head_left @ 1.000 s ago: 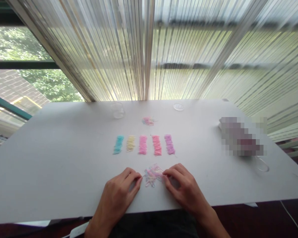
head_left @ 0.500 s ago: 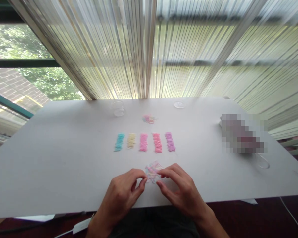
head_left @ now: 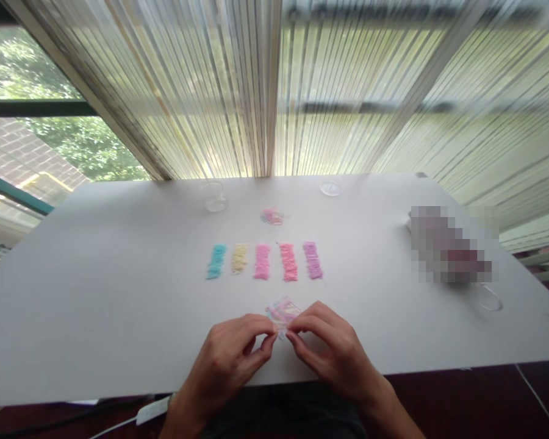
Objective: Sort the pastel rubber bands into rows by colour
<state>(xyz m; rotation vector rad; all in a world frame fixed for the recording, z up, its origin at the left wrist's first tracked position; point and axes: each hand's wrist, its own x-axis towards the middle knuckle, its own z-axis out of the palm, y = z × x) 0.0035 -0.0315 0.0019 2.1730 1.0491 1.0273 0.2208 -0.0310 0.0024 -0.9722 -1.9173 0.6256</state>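
Note:
My left hand (head_left: 238, 350) is closed in a pinch at the near side of a loose pile of pastel pieces (head_left: 283, 309); what it pinches is too small to name. Close on its right, my right hand (head_left: 332, 344) also has thumb and index finger pressed together, with any held piece too small to make out. Beyond the pile lie separate bundles in a row: blue (head_left: 216, 261), yellow (head_left: 239, 259), pink (head_left: 262, 262), coral (head_left: 288, 262) and purple (head_left: 312, 260). Behind them is a small mixed-colour heap (head_left: 272, 216).
On the white table (head_left: 119, 292), a clear round container (head_left: 216, 200) stands at the back left and a clear lid (head_left: 330, 189) lies at the back right. A blurred-out object (head_left: 451, 247) with a loop rests at the right. Blinds hang behind the table.
My right thumb and index finger have closed into a pinch. My left fingertips have moved slightly right, so both pinches are nearer each other. The view has shifted slightly.

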